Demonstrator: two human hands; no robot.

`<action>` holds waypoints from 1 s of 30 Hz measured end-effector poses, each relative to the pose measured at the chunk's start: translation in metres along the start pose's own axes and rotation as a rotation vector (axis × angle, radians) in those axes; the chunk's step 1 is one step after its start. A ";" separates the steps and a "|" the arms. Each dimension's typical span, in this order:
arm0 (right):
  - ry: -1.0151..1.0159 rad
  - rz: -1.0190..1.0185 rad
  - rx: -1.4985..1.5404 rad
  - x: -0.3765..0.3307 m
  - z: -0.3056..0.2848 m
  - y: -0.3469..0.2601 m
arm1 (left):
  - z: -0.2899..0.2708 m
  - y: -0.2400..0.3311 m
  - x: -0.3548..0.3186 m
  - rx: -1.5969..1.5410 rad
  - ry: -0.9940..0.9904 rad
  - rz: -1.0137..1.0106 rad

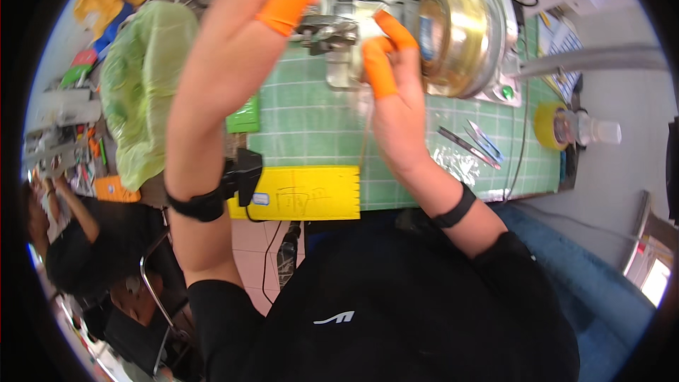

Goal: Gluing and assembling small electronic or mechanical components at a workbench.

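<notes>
Left hand [244, 25], orange finger cots, raised open above small grey metal fixture [332, 32] | right hand [396, 92] pinching a thin wire [366, 124] beside round brass-coloured machine housing [460, 32] | green gridded cutting mat [311, 127] beneath.

Workbench, topped with a green gridded cutting mat [311, 124]. On the mat: yellow toothed ruler-like plate [305, 194] at the near edge; tweezers [475, 143] and a crumpled foil scrap [456, 164] to the right; small green block [244, 117] at left. Beside the mat: yellow tape roll [546, 124], green plastic bag [145, 85].
</notes>
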State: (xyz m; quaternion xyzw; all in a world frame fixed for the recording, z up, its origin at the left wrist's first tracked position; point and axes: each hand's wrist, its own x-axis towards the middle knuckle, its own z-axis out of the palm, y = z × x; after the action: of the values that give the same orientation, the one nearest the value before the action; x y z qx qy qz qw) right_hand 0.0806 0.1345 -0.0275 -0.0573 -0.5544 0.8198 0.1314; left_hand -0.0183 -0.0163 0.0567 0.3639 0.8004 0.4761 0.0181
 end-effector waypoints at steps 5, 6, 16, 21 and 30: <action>0.013 -0.114 -0.064 0.018 -0.002 0.003 | -0.003 0.059 0.024 -0.017 0.033 0.116; 0.015 -0.113 -0.067 0.017 -0.003 0.005 | -0.004 0.060 0.029 -0.021 0.033 0.116; 0.069 -0.061 0.006 0.032 0.006 0.014 | 0.035 -0.004 0.081 -0.076 -0.096 0.489; 0.129 0.060 0.048 0.055 -0.001 0.021 | 0.004 -0.019 0.077 -0.381 -0.349 0.062; 0.174 0.211 0.179 0.053 -0.001 0.017 | -0.006 -0.037 0.079 0.037 -0.538 0.352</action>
State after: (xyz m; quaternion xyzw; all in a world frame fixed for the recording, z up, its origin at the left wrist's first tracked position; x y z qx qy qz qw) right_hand 0.0269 0.1440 -0.0410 -0.1739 -0.4566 0.8671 0.0968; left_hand -0.0999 0.0161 0.0563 0.6098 0.7002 0.3441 0.1396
